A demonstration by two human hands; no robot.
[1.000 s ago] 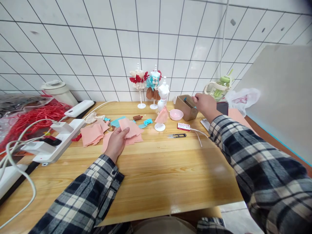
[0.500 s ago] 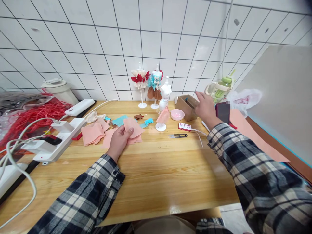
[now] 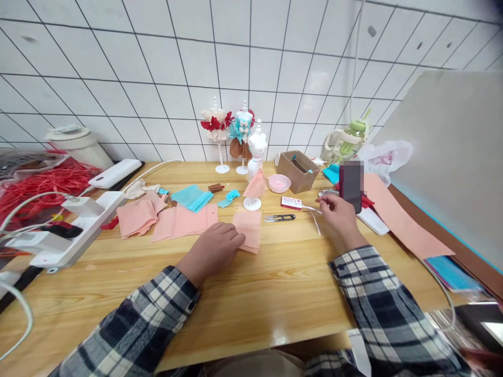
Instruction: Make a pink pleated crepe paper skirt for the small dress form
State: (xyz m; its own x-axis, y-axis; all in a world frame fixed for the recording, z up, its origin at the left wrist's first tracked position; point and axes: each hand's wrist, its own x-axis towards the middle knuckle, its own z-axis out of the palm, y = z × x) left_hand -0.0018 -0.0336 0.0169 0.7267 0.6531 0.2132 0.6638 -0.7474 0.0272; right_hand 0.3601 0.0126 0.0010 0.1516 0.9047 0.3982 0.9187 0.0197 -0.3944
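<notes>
With its fingers closed on the left edge of a pink fabric piece (image 3: 250, 228), my left hand (image 3: 214, 246) rests low over the table. My right hand (image 3: 341, 215) is held in a pinch beside the white cord of a red-and-white card (image 3: 291, 202); whatever is between its fingertips is too small to make out. Thread snips (image 3: 280, 218) lie between the two hands. Just behind the pink piece stands a small white dress form (image 3: 257, 144) with pink fabric (image 3: 255, 184) hanging from its lower part.
Two dressed mini forms (image 3: 218, 125) stand by the tiled wall. A pink bowl (image 3: 279, 183) and cardboard box (image 3: 297, 173) are right of the white form. Pink fabric (image 3: 184, 222) and blue fabric (image 3: 192, 197) lie left. A phone (image 3: 350, 188) stands right, a power strip (image 3: 84, 230) far left.
My left hand has carried the pink piece rightward and laid it in front of the white form. My right hand has come back from the cardboard box, down toward me, and its fingers have closed.
</notes>
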